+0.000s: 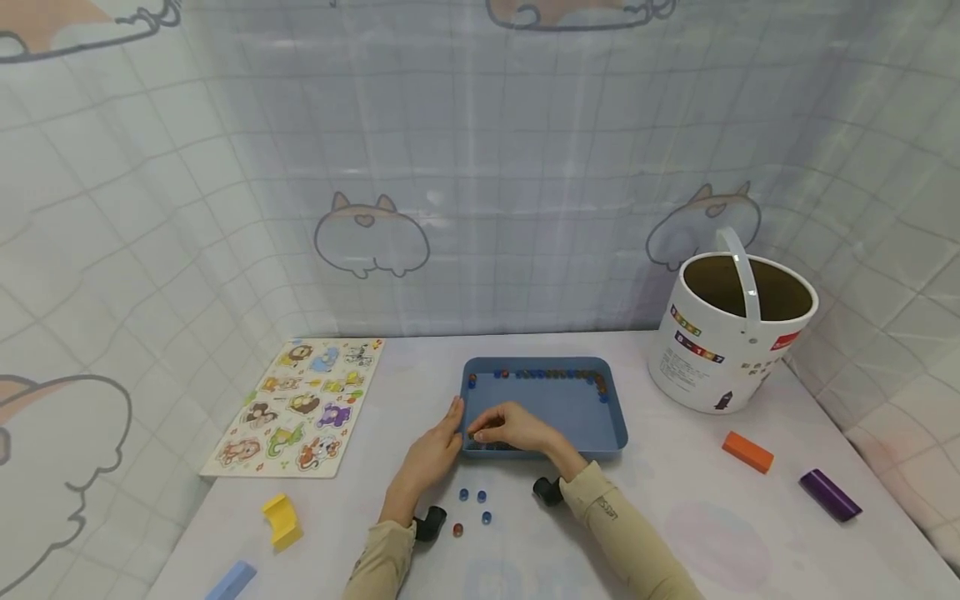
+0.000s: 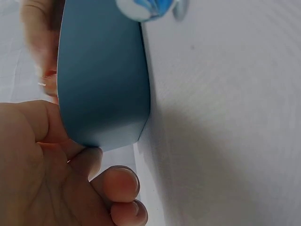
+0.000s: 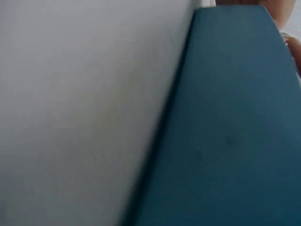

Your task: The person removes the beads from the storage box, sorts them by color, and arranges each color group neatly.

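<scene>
A blue tray (image 1: pixel 547 408) lies mid-table with several marbles (image 1: pixel 555 374) lined along its far wall. My left hand (image 1: pixel 438 437) holds the tray's near left corner; the left wrist view shows my palm and curled fingers (image 2: pixel 122 183) against the tray's outer wall (image 2: pixel 103 80). My right hand (image 1: pixel 510 425) reaches over the near rim, fingers curled down onto marbles there; what they pinch is hidden. The right wrist view shows only the tray wall (image 3: pixel 235 117) and the table (image 3: pixel 84 94). Several loose marbles (image 1: pixel 472 500) lie on the table between my wrists, one seen close (image 2: pixel 146 7).
A white bucket (image 1: pixel 731 333) with a handle stands at the back right. An animal puzzle board (image 1: pixel 300 406) lies left of the tray. Scattered blocks: orange (image 1: pixel 747 452), purple (image 1: pixel 829 494), yellow (image 1: pixel 282 521), light blue (image 1: pixel 232 581). A curtain closes off the back.
</scene>
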Tool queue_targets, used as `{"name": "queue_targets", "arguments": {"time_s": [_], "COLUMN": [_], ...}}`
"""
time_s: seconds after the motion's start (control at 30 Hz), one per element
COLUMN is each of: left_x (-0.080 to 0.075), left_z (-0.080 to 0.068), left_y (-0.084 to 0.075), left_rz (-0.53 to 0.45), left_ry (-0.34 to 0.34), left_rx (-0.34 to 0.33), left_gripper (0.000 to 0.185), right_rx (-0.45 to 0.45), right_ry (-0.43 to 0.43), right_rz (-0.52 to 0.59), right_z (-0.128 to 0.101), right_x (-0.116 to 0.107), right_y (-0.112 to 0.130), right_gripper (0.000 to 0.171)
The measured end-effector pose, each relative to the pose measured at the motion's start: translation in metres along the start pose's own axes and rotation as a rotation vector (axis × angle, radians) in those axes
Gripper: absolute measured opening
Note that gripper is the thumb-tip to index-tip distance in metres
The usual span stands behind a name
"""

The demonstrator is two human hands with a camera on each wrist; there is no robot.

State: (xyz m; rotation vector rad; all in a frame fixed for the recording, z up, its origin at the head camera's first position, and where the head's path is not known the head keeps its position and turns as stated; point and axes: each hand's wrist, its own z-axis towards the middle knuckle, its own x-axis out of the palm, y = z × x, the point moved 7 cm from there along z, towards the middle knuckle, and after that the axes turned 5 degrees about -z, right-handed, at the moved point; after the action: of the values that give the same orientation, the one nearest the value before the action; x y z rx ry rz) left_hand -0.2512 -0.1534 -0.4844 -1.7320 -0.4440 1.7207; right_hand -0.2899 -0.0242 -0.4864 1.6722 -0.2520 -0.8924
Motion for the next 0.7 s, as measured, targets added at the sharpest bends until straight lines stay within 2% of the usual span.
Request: {"name": "queue_targets", "arguments": {"time_s": [0.2,0.33,0.47,0.57,0.7], "left_x": [0.001,0.0,0.0,0.0,0.0], "left_z": [0.0,0.001,0.0,0.0,0.0], "left_y": [-0.001,0.0,0.001,0.0,-0.001], "left_rz": [-0.007,-0.003,-0.003,-0.003,0.001], "left_ry": [-0.008,-0.021,-0.029,-0.026,-0.03], "left_rx": [-0.002,0.003,0.009,0.014,0.025], "left_gripper": [0.056,0.056,0.056,0.056,0.055], "right_rx": [-0.018,-0.029,-0.025,0.013,0.064], "right_ry": [-0.071,-0.077,-0.065,-0.059,0.011], "right_rz": [0.028,0.048,0.08,0.11,0.174], "right_z": [-0.024,-0.042,-0.06,-0.072,-0.085], "right_x": [-0.01,-0.002,0.02,0.042,0.074], "right_y": [0.017,0.03,0.038,0.038,0.034], "right_gripper": [0.026,0.023,0.022,0.018,0.014]}}
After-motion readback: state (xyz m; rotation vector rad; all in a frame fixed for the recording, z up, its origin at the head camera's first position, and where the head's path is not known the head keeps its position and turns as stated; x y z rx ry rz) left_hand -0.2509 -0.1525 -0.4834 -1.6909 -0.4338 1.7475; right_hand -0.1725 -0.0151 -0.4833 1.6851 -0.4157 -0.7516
